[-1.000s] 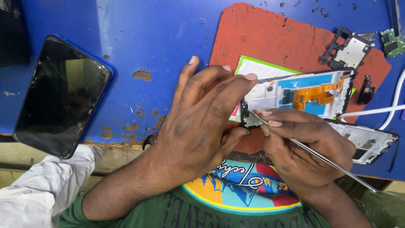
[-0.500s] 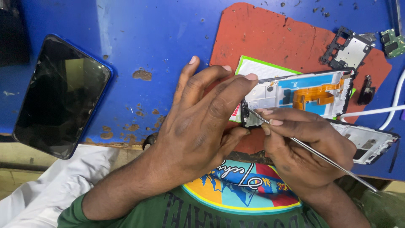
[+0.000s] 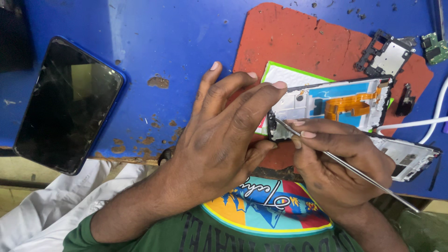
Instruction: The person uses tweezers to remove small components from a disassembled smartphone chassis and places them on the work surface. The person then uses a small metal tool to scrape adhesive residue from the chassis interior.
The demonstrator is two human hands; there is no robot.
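The opened phone frame (image 3: 333, 109) lies flat on the red mat (image 3: 303, 42), long side running left to right, its inner face up. The frame is white plastic; inside I see a light blue panel and an orange flex cable bent across the right half. A dark block of parts sits at its left end, where I work. A white card with a green edge shows from under its upper left corner.

The thin metal pry tool (image 3: 345, 165) is a slim, straight steel rod. It slants from lower right up to the left, and its tip rests on the dark left end of the frame.
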